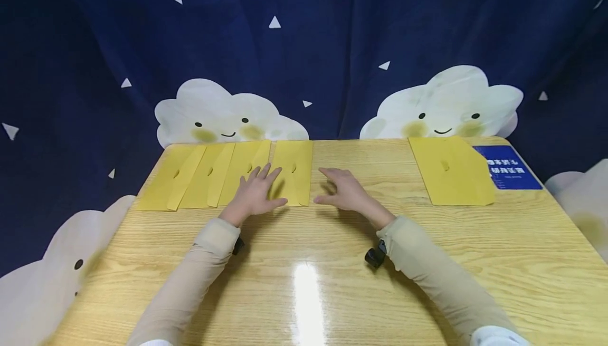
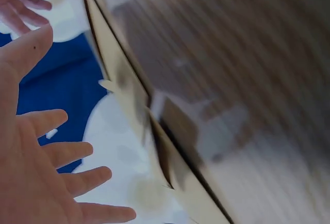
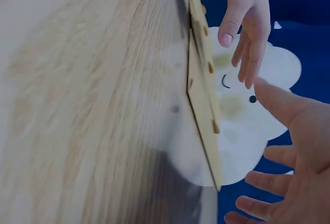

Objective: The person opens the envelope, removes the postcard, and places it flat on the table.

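Beige sleeves [image 1: 209,246] are spanning the lower frame above the wooden worktop [image 1: 351,309]. Left of centre, the left grip [image 1: 254,193] is hovering by four yellow envelopes [image 1: 220,174], fingers spread, grasping nothing; at centre, the right grip [image 1: 349,193] is hanging equally free. Those envelopes are lying in a row mid-left, while a lone envelope [image 1: 451,172] is lying right of centre, partly covering a blue card [image 1: 513,169]. Being apparently thin paper, they are probably weighing little, sliding readily and creasing under a hard pinch; a plain edge, away from the tabbed flap, is offering the likeliest hold. Behind, a dark blue curtain [image 1: 323,45] is hanging.
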### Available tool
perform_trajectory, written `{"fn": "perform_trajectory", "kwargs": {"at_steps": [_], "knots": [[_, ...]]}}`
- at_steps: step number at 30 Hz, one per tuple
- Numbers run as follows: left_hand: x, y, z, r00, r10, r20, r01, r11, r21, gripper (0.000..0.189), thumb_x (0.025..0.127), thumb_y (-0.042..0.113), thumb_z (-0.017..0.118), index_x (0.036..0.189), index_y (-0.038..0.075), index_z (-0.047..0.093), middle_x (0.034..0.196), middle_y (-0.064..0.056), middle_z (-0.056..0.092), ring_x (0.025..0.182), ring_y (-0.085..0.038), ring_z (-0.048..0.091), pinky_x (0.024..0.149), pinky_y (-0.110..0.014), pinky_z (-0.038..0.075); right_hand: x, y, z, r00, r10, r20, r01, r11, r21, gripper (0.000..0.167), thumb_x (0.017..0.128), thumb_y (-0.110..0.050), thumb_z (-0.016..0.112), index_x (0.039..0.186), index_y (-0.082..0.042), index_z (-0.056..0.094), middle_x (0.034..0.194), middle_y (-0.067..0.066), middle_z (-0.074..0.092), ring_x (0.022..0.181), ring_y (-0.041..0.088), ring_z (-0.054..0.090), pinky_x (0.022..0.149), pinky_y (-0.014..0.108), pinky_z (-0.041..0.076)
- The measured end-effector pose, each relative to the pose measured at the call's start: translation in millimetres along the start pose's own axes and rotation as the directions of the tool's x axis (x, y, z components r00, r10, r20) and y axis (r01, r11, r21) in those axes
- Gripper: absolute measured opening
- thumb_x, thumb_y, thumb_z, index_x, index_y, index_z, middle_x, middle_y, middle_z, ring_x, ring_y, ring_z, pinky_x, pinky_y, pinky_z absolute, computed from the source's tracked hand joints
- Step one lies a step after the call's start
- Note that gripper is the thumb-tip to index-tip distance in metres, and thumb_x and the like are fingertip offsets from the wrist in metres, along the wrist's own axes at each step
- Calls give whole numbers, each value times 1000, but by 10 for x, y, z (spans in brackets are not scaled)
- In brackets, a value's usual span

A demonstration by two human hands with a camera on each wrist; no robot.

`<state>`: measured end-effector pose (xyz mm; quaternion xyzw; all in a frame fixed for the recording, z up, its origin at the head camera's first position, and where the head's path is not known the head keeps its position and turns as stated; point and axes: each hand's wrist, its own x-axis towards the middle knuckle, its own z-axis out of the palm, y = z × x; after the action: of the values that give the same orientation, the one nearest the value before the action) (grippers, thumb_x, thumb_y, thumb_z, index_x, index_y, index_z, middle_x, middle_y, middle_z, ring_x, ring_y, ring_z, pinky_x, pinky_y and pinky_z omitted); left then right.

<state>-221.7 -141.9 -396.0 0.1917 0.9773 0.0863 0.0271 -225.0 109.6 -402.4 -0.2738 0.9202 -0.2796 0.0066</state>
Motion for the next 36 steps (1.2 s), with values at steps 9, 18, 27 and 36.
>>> {"fn": "perform_trajectory", "kwargs": {"at_steps": [9, 18, 27, 36], "knots": [[135, -229, 69, 990, -86, 112, 84, 996, 16, 84, 81, 59, 54, 146, 16, 22, 150, -16, 13, 134, -43, 10, 91, -73, 14, 289, -35, 221, 984, 72, 160, -64, 996, -56, 83, 79, -45, 66, 143, -6, 29, 144, 22, 25, 130, 44, 21, 99, 59, 22], [232, -290, 71, 983, -58, 173, 55, 998, 24, 82, 81, 58, 55, 145, 16, 25, 150, -10, 17, 135, -40, 6, 92, -73, 9, 491, -49, 353, 962, 132, 239, -99, 984, -146, 77, 84, -50, 56, 145, -13, 26, 149, 13, 18, 134, 40, 10, 98, 63, 15], [279, -267, 91, 968, -68, 241, 57, 997, 54, 78, 82, 58, 54, 143, 16, 31, 147, -11, 24, 136, -38, 8, 94, -71, 9, 531, 22, 398, 950, 143, 279, -94, 978, -185, 75, 84, -58, 50, 144, -19, 29, 150, 8, 19, 136, 37, 7, 100, 61, 12], [298, -85, 123, 965, -64, 254, 44, 996, 84, 79, 81, 60, 54, 143, 16, 32, 146, -12, 27, 135, -36, 12, 96, -69, 12, 397, 47, 302, 946, 155, 284, -100, 975, -200, 71, 85, -48, 57, 142, -13, 32, 149, 12, 21, 135, 39, 10, 100, 62, 13]]}}
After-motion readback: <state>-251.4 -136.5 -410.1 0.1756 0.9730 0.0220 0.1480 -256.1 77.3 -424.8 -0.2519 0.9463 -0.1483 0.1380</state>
